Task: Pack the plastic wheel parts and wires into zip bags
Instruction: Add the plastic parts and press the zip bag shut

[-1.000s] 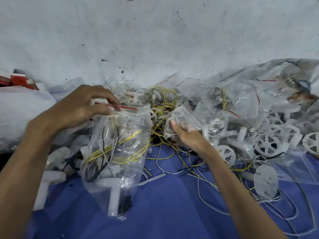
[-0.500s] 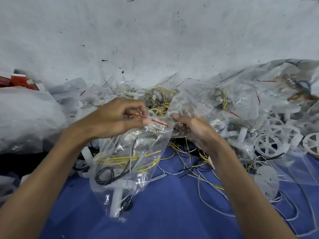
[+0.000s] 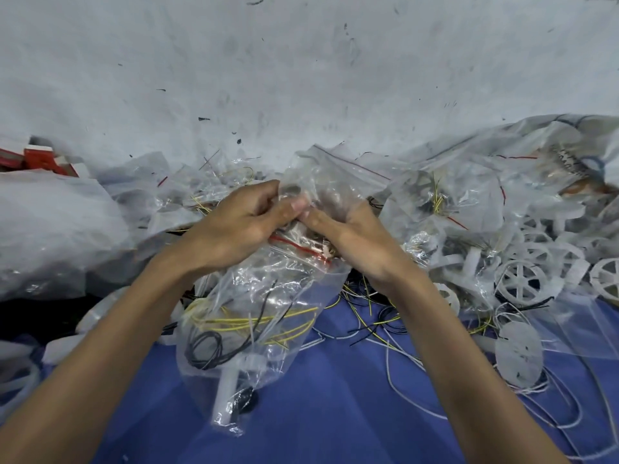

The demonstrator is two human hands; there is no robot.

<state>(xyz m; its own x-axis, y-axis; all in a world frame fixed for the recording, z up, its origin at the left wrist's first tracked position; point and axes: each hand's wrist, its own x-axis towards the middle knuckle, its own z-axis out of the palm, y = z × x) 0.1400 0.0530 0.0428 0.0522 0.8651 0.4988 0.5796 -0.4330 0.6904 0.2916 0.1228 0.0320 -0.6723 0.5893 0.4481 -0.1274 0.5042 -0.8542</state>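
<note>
A clear zip bag (image 3: 254,316) with a red seal strip hangs between my hands; inside it are yellow and black wires and a white plastic part. My left hand (image 3: 241,226) pinches the bag's top at the red strip. My right hand (image 3: 355,239) grips the same top edge from the right, thumb touching the left thumb. A second, empty zip bag (image 3: 335,182) rises behind my fingers, partly held there. Loose white spoked wheels (image 3: 521,283) and a white disc (image 3: 517,356) lie at the right. Loose wires (image 3: 378,326) spread over the blue cloth (image 3: 351,413).
A heap of clear bags holding parts (image 3: 469,202) fills the right back. A grey-white sack (image 3: 50,229) lies at the left, red and white boxes (image 3: 40,159) behind it. A white wall (image 3: 301,78) closes the back. White plastic parts (image 3: 67,346) lie at lower left.
My right hand came left from the pile and met my left hand at the bag's top. The filled bag shifted right toward the middle, and an empty bag now stands behind my fingers.
</note>
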